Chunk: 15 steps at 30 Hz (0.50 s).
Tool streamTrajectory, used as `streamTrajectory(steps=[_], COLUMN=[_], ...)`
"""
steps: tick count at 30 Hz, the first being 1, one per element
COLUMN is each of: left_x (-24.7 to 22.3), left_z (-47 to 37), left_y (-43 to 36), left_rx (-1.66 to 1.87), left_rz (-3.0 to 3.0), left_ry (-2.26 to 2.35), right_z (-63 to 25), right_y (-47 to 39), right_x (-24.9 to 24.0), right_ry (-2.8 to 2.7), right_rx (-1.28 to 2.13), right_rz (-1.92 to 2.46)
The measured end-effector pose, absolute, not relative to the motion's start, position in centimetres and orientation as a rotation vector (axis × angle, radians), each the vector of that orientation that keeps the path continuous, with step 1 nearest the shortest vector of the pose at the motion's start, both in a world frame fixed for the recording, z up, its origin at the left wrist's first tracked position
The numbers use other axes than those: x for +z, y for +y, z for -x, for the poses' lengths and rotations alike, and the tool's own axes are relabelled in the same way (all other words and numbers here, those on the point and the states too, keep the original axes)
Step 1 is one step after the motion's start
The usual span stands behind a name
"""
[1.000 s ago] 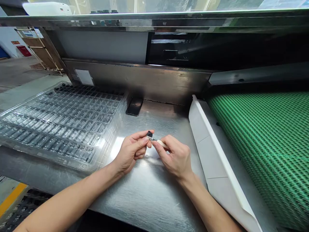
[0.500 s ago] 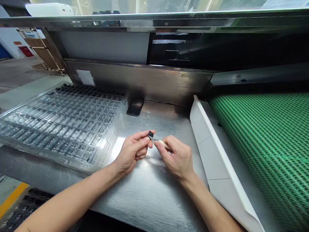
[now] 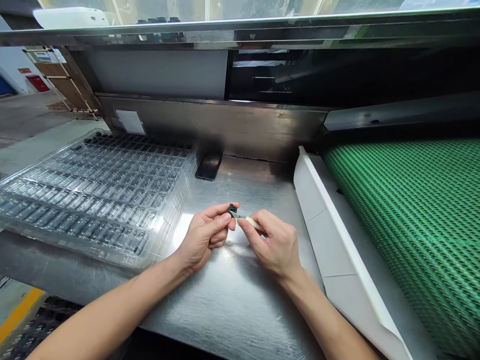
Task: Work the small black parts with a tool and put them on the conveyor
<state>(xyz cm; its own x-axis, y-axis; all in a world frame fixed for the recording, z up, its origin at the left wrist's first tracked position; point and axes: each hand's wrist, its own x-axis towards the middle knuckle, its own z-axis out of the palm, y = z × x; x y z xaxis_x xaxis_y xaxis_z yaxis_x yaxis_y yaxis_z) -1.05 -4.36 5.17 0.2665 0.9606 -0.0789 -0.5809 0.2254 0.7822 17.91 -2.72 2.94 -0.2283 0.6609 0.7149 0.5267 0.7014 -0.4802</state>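
Above the bench [image 3: 225, 310], the left hand [image 3: 204, 231] is pinching a small black part [image 3: 233, 207] at its fingertips. The thumb is pressing from the near side, and the lower fingers are curling under. This pinch is probably steadying the part while exposing its face to the knife [image 3: 245, 218].

The right hand [image 3: 276, 242] is closing around the knife's pale handle [image 3: 254, 223], with thumb and forefinger bearing on it near the metal end. Such a short grip is presumably giving fine control of the blade [image 3: 235, 215]. The blade is pointing at the part's lower edge; whether it is cutting in, the view is not showing clearly. Both hands are facing each other, likely so that one is bracing against the other's push.

Left of the hands, clear trays [image 3: 112, 257] are lying flat, with dark pieces [image 3: 88, 140] sitting at the far corner. This placement is apparently putting the trays on the left hand's side. Beside them, a phone [image 3: 209, 166] is lying near the back panel [image 3: 243, 127], seemingly outside the working area. To the right, a white guard [image 3: 330, 230] is standing alongside the green belt [image 3: 412, 210], probably separating it from the bench.
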Motion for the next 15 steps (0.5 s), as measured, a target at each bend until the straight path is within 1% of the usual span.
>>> streamTrajectory(steps=[15], left_x=[5.14], left_z=[0.99], left_y=[-4.43], left_rx=[1.151], left_rz=[-0.739], left_ry=[0.644], right_z=[-18.14], right_y=[-2.52], right_x=[2.97], right_ry=[-1.871], right_rx=[0.187], right_rz=[0.922])
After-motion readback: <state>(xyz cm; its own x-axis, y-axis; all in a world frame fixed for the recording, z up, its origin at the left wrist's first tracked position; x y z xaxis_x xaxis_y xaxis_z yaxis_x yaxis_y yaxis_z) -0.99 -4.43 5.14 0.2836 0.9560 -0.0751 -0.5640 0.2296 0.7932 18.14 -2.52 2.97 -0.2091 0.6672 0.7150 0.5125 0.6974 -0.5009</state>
